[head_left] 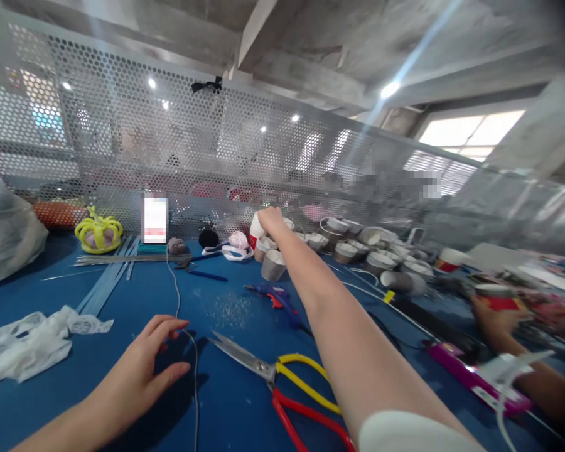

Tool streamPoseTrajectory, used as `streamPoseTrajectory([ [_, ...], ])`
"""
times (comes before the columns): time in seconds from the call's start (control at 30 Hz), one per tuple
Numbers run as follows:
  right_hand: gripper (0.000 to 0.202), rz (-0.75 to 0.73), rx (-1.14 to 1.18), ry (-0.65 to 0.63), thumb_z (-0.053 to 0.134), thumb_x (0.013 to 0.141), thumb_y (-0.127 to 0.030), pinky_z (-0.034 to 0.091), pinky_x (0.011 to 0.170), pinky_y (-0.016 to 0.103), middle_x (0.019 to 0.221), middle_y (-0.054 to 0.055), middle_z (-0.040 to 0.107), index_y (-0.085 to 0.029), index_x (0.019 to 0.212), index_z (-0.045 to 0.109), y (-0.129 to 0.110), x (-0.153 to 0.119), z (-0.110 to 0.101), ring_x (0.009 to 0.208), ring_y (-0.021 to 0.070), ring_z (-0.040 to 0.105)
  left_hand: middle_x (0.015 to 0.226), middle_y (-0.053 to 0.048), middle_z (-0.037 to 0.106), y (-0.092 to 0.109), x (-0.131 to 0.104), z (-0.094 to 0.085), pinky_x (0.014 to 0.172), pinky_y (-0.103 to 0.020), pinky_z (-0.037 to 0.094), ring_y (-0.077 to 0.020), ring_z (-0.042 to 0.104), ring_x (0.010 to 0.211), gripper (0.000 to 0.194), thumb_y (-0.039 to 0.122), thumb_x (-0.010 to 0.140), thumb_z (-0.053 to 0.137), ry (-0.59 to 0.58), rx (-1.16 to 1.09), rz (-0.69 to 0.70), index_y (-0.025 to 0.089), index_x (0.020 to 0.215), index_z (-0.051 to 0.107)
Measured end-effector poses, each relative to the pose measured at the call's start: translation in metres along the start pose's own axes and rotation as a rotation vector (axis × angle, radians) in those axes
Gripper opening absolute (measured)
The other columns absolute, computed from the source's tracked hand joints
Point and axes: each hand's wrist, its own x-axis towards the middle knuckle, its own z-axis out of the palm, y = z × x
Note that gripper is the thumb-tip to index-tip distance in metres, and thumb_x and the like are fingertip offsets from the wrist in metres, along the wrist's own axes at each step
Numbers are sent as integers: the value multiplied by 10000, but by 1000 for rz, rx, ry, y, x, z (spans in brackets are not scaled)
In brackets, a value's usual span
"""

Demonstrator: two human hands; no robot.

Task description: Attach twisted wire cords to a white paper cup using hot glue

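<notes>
My left hand (145,367) hovers over the blue table, thumb and fingers apart, holding nothing. A thin grey cord (196,383) runs past its fingertips toward a small grey yarn ball (176,245). My right arm stretches to the back, where my right hand (270,218) is curled among paper cups. A white and red paper cup (255,227) touches or almost touches its left side; what its fingers hold is hidden. Below that hand stands a grey-wrapped cup (274,266). Between my arms lie scissors (252,362) with yellow and red handles, blades partly apart, and a blue glue gun (279,299).
Many grey cups (381,260) crowd the back right. A co-worker's hand (492,317) holds a cup beside a magenta power strip (475,376). White lace (32,342), a yellow crown-like piece (98,232), a phone (155,218) and pliers (202,274) lie leftward. Perforated metal panels (169,150) stand behind.
</notes>
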Motion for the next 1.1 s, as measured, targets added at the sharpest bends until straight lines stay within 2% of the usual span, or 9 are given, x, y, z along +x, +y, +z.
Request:
streamPoseTrajectory([
  [0.23,281,57,100,139,467,837,-275,448,779,373,1080,96,520,-127,1073,501,7,-10,-18,928,182,530,1105,-72,486,-2,2,-1,805,-351,482,-203,540,948,361,258,750,514,-35,-5,3,267,1108,467],
  [0.47,299,55,325,332,273,869,-140,327,844,344,1053,158,559,-101,1039,516,11,-37,-77,1052,253,430,1063,-63,513,2,0,-2,791,-346,470,-195,545,926,323,283,755,514,25,-11,-5,258,1074,474],
  [0.6,215,-92,545,300,343,853,-200,401,702,227,916,62,610,-144,961,521,-16,-95,-106,819,144,547,750,-15,584,8,4,-12,666,-290,467,-156,565,702,173,352,742,522,168,-81,-95,191,806,511],
  [0.7,151,-347,1157,50,395,832,-235,426,610,222,759,34,596,-145,870,510,-37,-164,-115,686,120,556,537,29,519,14,8,-25,528,-239,424,-117,502,521,229,393,739,498,258,-220,-156,175,670,479],
  [0.77,123,-498,1330,-75,422,819,-236,425,611,224,723,13,574,-157,808,516,-49,-208,-118,660,107,539,513,31,503,19,8,-33,533,-235,423,-110,492,505,249,391,742,478,293,-290,-173,168,630,470],
  [0.83,96,-580,1344,-115,449,802,-217,408,586,217,703,-3,560,-164,777,525,-59,-241,-119,630,98,512,634,-11,563,26,6,-37,574,-242,437,-122,523,587,308,416,780,396,225,-312,-132,151,688,523],
  [0.93,118,-658,1304,-82,434,811,-190,401,622,223,754,1,579,-172,791,549,-76,-269,-114,680,103,515,970,-51,588,38,-1,-37,716,-259,443,-167,544,851,373,375,709,525,50,-269,35,167,1018,500],
  [1.03,129,-701,1267,21,448,804,-183,408,690,237,821,26,594,-170,795,576,-88,-274,-103,749,114,534,778,-8,621,47,-8,-36,644,-226,434,-153,551,720,256,351,673,585,-186,-62,22,169,852,571],
  [1.1,149,-597,1242,120,453,805,-214,409,717,251,872,46,600,-172,846,590,-86,-268,-92,791,126,543,632,19,597,49,-10,-38,550,-203,414,-132,529,602,204,372,689,566,-286,-11,-48,170,719,571],
])
